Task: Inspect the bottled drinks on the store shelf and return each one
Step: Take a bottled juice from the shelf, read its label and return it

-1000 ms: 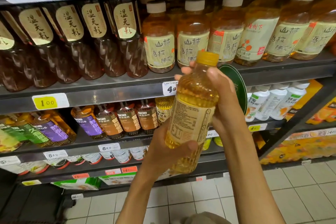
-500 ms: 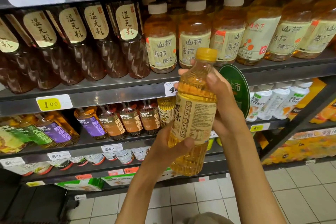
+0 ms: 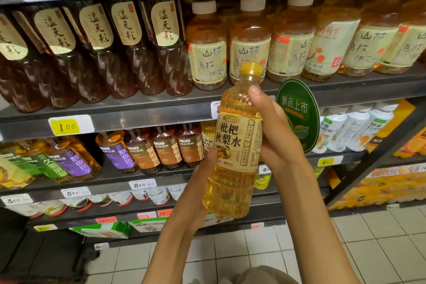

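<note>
You've got the yellow-capped bottle up in front of the shelf, upright w/ a slight tilt, front label facing you. Your left hand cups the lower part from behind, thumb pressed on the label edge. Your right hand wraps the upper part, thumb just under the neck. Rows of amber and dark bottles stand behind; green round sign just right.
</note>
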